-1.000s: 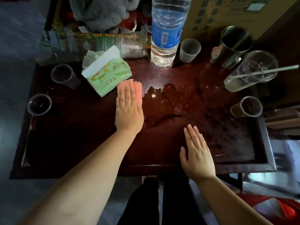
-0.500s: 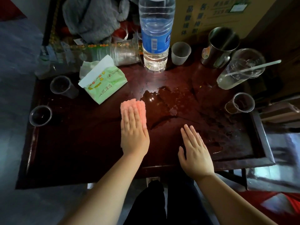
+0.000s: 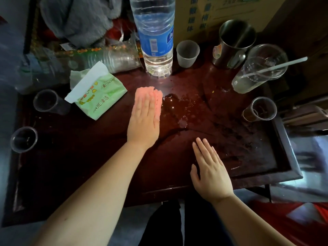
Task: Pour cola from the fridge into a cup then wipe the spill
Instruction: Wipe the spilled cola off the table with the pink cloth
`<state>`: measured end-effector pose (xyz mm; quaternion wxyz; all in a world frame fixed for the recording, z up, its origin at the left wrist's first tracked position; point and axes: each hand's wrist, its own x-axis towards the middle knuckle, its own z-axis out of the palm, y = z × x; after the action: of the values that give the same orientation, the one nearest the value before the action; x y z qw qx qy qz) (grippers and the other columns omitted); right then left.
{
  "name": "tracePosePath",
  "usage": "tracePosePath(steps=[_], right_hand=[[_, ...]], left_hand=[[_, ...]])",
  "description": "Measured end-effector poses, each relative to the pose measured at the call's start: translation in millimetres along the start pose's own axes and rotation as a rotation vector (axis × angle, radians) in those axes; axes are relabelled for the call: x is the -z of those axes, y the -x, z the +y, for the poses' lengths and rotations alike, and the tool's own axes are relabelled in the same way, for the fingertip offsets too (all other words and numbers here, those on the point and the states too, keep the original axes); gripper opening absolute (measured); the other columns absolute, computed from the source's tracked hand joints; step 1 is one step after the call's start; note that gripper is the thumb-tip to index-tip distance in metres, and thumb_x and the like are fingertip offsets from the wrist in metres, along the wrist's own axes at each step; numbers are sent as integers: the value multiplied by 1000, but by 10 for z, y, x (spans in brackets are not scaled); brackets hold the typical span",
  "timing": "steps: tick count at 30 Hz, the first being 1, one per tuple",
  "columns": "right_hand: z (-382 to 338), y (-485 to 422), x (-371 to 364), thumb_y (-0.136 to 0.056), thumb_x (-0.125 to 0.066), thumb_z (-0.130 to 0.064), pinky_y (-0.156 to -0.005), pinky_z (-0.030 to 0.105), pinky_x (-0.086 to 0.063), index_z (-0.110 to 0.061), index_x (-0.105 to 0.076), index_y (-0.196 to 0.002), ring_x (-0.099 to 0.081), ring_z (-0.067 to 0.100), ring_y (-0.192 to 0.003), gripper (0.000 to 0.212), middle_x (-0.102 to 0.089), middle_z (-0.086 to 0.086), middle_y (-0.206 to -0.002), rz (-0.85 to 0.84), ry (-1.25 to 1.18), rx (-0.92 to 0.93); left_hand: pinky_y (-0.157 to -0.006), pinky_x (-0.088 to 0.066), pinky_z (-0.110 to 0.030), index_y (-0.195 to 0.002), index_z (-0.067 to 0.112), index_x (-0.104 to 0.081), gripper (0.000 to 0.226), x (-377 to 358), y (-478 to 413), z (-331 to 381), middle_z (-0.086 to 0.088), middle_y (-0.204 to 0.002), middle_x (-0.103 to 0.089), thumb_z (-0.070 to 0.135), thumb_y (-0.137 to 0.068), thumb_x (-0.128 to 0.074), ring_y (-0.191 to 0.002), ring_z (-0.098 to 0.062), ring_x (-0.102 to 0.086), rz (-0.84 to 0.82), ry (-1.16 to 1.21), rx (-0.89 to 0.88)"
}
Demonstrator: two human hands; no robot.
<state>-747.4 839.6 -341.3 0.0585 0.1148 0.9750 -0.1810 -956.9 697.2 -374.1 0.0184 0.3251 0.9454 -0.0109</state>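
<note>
Right hand (image 3: 211,173) lies flat, fingers straight, near the front edge of the table (image 3: 74,166), open wood to its left. Left hand (image 3: 144,119), fingers straight together, presses the pink cloth (image 3: 157,96) at the cola spill's (image 3: 177,106) left edge, tissue pack (image 3: 99,96) just beside, water bottle (image 3: 156,41) beyond

- Overall exposure is dim; the dark table (image 3: 79,166) fills most of the frame, and its near left part falls almost to black.
- Light appears to come from above the far side: a bright glint lies at the foot of the water bottle (image 3: 156,50), and small specular spots dot the spill (image 3: 177,105).
- The left hand (image 3: 143,121) and pink cloth (image 3: 157,98) are the brightest areas, slightly washed out; the right hand (image 3: 211,174) is evenly lit.
- Wide-angle distortion bows the table's edges; the floor (image 3: 312,162) at the right margin is smeared, and the far left corner is soft.
</note>
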Motion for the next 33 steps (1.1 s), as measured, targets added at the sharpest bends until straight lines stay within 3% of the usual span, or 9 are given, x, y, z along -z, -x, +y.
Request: tracePosePath(steps=[7, 11, 16, 19, 21, 24, 27, 30, 33], right_hand=[[4, 11, -11, -89, -34, -31, -118, 36, -15, -7, -31, -146, -12, 20, -146, 62, -23, 6, -156, 0, 12, 3], [1, 18, 10, -90, -33, -32, -118, 36, -15, -8, -29, -146, -10, 19, -146, 62, -22, 5, -156, -3, 23, 7], [-13, 26, 22, -90, -32, -33, -118, 35, -13, -8, -30, -146, -10, 18, -146, 62, -23, 5, -156, -1, 13, 0], [-7, 24, 24, -89, -33, -32, -118, 35, -13, -8, -30, -146, -11, 18, -146, 62, -23, 6, -156, -6, 18, 2], [-9, 22, 33, -89, -34, -32, -118, 35, -13, -8, -30, -146, -11, 19, -146, 62, -23, 6, -156, -7, 8, 0], [-7, 14, 33, -90, -34, -32, -118, 35, -13, -8, -30, -147, -9, 18, -146, 61, -21, 5, -156, -13, -2, -2], [1, 18, 24, -90, -34, -31, -118, 36, -13, -8, -29, -147, -9, 19, -146, 61, -21, 5, -156, -15, -10, 1], [7, 20, 28, -91, -34, -30, -118, 35, -11, -9, -28, -147, -7, 18, -146, 61, -19, 5, -157, -25, -3, -1], [18, 16, 25, -90, -36, -29, -119, 37, -13, -8, -29, -147, -8, 19, -146, 61, -20, 5, -157, -31, -17, 1]], left_hand=[[-119, -7, -46, -149, -2, 3, 63, 93, 5, -65, -19, -159, 0, 25, -94, -9, -147, -31, 2, -13, -69, -182], [-118, -11, -46, -151, 5, 3, 60, -16, 77, -53, -14, -160, 3, 27, -96, 2, -147, -31, 4, -51, 27, -132], [-116, -17, -43, -151, 8, -17, 60, 107, 430, 259, -12, -159, -15, 27, -95, -20, -146, -33, -12, -4, 195, -6], [-118, -13, -39, -153, 13, -12, 65, 243, 565, 397, -6, -160, -7, 33, -91, -7, -148, -25, -4, -45, 306, 66], [-116, -15, -38, -151, 14, -22, 68, 334, 507, 294, -4, -159, -16, 37, -89, -8, -147, -24, -12, -55, 377, 96], [-115, -22, -45, -146, 4, -33, 60, 384, 350, 79, -13, -153, -32, 33, -94, -25, -142, -32, -27, 32, 136, -76], [-119, -13, -47, -149, -1, -14, 61, 256, 268, 80, -18, -157, -17, 31, -98, -19, -147, -32, -9, -27, 26, -263], [-119, -12, -46, -150, 0, -4, 60, 127, 228, 108, -17, -159, -3, 29, -98, -12, -148, -29, 3, -103, 19, -192], [-119, -9, -45, -150, -1, -13, 61, 118, 154, 114, -19, -158, -10, 30, -97, -13, -148, -30, -5, -86, 44, -116]])
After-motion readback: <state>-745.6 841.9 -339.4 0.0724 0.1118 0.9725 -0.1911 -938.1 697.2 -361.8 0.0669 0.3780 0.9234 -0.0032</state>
